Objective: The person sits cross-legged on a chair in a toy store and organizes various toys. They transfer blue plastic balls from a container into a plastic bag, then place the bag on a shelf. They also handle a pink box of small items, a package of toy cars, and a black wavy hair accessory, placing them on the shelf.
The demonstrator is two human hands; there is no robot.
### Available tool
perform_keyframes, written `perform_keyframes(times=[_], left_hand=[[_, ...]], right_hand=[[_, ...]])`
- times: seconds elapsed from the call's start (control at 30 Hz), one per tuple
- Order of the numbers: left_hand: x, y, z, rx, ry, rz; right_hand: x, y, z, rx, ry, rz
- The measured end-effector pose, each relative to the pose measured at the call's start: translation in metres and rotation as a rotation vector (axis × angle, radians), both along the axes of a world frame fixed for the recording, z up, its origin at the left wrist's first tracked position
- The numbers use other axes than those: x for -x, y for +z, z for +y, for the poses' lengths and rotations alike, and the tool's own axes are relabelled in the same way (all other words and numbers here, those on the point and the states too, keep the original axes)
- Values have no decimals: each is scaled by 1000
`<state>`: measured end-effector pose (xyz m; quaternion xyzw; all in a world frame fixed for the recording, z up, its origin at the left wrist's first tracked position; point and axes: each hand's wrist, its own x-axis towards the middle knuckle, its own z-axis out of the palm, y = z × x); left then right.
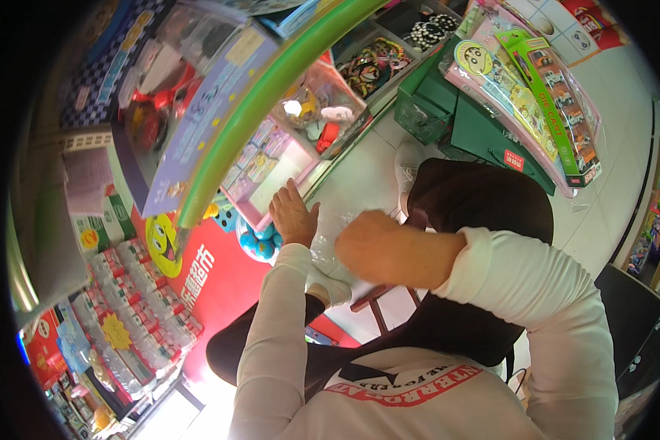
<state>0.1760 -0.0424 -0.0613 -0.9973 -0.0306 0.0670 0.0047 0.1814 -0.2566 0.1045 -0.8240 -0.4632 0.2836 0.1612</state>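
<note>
My left hand (295, 216) reaches over the near end of a pink open box (262, 221), its fingers spread at the box's edge. It appears to grip nothing. Inside the box, small packs with pastel printing (259, 157) line the far side, beside a bare white stretch. My right hand (371, 242) is curled and blurred above my lap, to the right of the box. Its fingers are turned away, so what it may hold is hidden. Crumpled clear plastic (330, 234) shows just left of it, whether held or lying lower I cannot tell.
A green inflated tube (253, 118) arches over the display. Blue balls (264, 245) fill a tub below the pink box. Trays of beaded bracelets (371, 66) lie beyond. Green boxes (489, 132) and a packaged die-cast car set (561, 104) stand on the floor at right.
</note>
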Motion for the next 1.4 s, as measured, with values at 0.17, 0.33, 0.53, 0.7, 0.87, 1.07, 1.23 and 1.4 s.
perform_keyframes(times=[0.17,0.33,0.53,0.7,0.87,1.07,1.23,1.4], left_hand=[[-28,-14,-7,-200,-1,125],[-33,-33,8,-144,-74,155],[-30,-27,6,-59,-68,140],[-31,15,-9,104,-83,-130],[-62,64,-49,403,-419,-415],[-121,81,-105,214,-765,-142],[-143,59,-108,32,-546,-160],[-139,46,-111,158,-370,-115]], right_hand=[[6,3,8,106,14,-107],[-4,2,-5,-80,85,-147],[-11,7,4,66,154,-2],[-8,7,-13,-61,132,-136],[-9,8,-11,-9,162,-122],[-21,14,3,229,111,48],[-31,22,-2,210,129,78],[-34,23,-13,113,135,31]])
